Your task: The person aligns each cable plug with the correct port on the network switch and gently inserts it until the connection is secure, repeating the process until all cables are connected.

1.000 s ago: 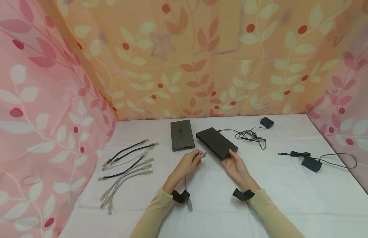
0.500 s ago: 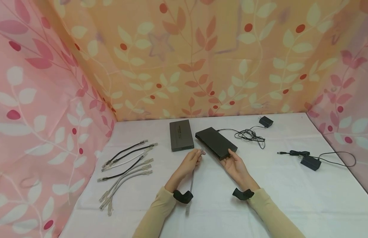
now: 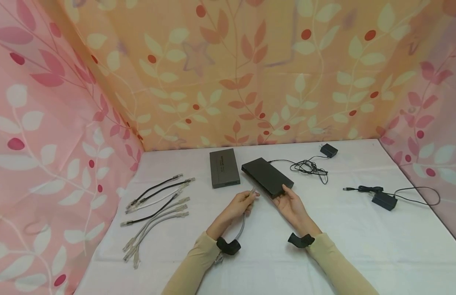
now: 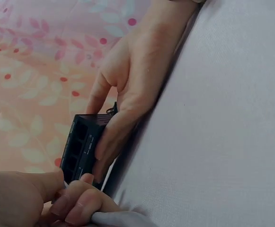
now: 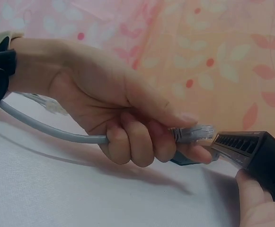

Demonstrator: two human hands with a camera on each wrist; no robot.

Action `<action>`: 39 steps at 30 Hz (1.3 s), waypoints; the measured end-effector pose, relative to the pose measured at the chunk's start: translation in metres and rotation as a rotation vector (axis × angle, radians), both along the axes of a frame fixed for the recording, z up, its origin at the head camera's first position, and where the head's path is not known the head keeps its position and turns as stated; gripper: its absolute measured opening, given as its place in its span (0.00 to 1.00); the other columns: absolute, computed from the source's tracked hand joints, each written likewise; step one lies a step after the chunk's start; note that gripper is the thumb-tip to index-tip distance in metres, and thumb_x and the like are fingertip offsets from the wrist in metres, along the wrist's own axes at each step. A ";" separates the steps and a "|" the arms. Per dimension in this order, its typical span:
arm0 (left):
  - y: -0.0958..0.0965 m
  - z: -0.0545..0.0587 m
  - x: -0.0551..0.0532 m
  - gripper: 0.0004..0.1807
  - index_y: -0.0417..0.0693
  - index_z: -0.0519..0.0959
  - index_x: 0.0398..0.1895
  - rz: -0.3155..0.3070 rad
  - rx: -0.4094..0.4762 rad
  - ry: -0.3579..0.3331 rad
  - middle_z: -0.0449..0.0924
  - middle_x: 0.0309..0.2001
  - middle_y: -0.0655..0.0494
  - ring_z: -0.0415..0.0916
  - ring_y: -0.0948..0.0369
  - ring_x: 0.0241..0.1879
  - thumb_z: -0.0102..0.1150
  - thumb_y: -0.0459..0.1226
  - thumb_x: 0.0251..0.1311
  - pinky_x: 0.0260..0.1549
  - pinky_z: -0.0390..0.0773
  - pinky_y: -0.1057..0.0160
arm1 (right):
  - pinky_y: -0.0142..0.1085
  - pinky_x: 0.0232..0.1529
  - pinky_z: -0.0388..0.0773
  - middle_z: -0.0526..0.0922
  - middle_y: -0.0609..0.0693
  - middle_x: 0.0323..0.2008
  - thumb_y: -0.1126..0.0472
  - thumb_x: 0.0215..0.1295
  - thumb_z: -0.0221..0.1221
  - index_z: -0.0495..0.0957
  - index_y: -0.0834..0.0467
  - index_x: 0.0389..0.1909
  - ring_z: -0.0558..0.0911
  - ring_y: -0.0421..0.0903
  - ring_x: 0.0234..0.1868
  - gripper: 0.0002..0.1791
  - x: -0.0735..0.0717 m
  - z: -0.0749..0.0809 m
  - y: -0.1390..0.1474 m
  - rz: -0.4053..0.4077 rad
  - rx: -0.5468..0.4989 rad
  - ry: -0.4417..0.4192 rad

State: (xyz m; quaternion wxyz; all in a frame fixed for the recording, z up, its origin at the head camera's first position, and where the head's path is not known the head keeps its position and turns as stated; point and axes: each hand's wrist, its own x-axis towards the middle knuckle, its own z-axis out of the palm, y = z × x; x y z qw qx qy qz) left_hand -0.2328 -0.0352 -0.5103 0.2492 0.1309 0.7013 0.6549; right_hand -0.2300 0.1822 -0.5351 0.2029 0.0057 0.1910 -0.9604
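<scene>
My left hand (image 3: 239,207) grips a short grey ethernet cable (image 5: 57,134), its clear plug (image 5: 201,133) pinched between thumb and index finger. The plug points at the row of ports (image 5: 236,142) on a black network switch (image 3: 267,177), a small gap away in the right wrist view. My right hand (image 3: 294,209) holds the switch by its near corner, thumb on top and fingers beneath, with the near end tilted up. In the left wrist view the switch's ports (image 4: 75,146) face my left hand, whose fingers hide the plug there.
A second, dark grey switch (image 3: 225,169) lies behind my left hand. Several black, white and grey ethernet cables (image 3: 154,219) lie at the left. A thin cord (image 3: 309,167) runs from the held switch to a power adapter (image 3: 329,150); another adapter (image 3: 384,200) lies at the right.
My left hand has shifted slightly right, closer to the switch, turning the plug so it points up toward the ports. The cable's loose end has swung left under the wrist. My right hand stays put.
</scene>
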 end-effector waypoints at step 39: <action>0.014 0.021 -0.041 0.26 0.24 0.68 0.52 -0.252 -0.011 -0.321 0.52 0.14 0.63 0.47 0.72 0.10 0.40 0.44 0.71 0.10 0.50 0.74 | 0.35 0.58 0.69 0.76 0.48 0.51 0.61 0.74 0.40 0.39 0.59 0.69 0.79 0.42 0.52 0.29 0.001 0.007 -0.002 0.010 0.243 0.042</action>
